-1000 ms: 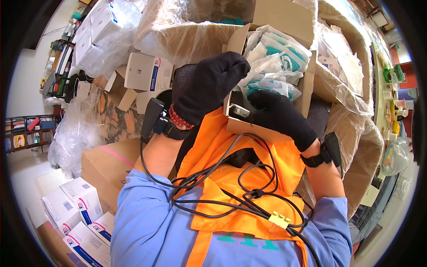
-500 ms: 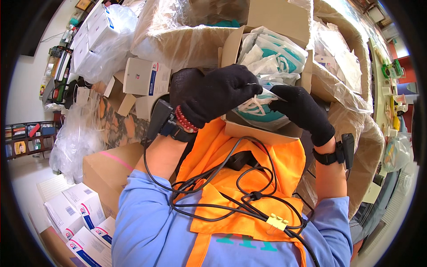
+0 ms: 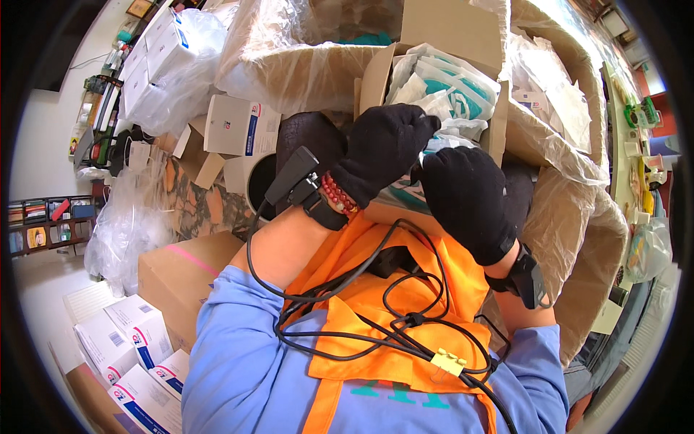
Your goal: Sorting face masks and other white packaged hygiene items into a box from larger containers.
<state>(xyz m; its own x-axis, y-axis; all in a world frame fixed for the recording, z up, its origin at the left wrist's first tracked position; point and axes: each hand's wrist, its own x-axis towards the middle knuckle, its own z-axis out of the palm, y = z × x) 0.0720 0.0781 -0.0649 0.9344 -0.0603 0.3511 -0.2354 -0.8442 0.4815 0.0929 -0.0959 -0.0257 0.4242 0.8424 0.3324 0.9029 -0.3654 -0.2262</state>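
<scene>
In front of me stands an open cardboard carton with a row of clear plastic pouches, which hold teal pieces with white cords. My left hand, in a black knit glove, is closed over the front pouches. Beside it, almost meeting it, is my right hand, gloved in black and curled with its back toward me. Between them is the front clear pouch, mostly covered by the hands. The fingertips are largely hidden, but both hands appear to pinch its upper edge.
Large plastic-lined cartons stand behind and to the right. White boxes lie at lower left, beside a closed brown carton. An opened white box is left of my hands. Black cables loop over my orange apron.
My hands have come closer together. The right has swung left and toward me, its back now turned up; the left has shifted slightly right. The front pouch is more covered than before.
</scene>
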